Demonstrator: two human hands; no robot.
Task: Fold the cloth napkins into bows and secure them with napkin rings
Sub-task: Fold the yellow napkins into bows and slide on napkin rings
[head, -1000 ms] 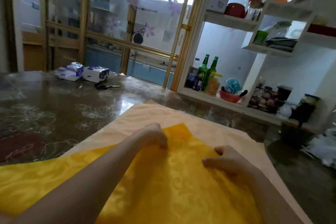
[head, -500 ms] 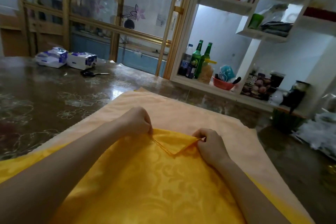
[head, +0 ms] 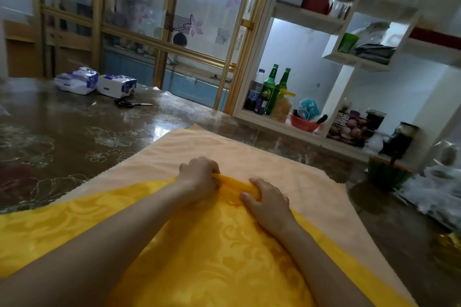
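A yellow patterned napkin (head: 204,252) lies spread on a pale peach cloth (head: 249,154) on the table. Its far corner is rolled into a narrow band between my hands. My left hand (head: 199,177) is curled over the left end of that rolled edge and grips it. My right hand (head: 267,199) presses on the right end, its fingers bent over the roll. Both forearms lie across the napkin. No napkin ring is in view.
On the glossy brown floral table (head: 62,137), black scissors (head: 129,103) and two tissue packs (head: 96,82) lie at the far left. White shelves (head: 309,17) hold green bottles (head: 275,87), jars and a red bowl on the right. A gold-framed glass door (head: 174,32) stands behind.
The napkin's far corner was flat, then folded back toward me as a triangle, and is now rolled into a narrow band. Both hands moved closer together along that edge.
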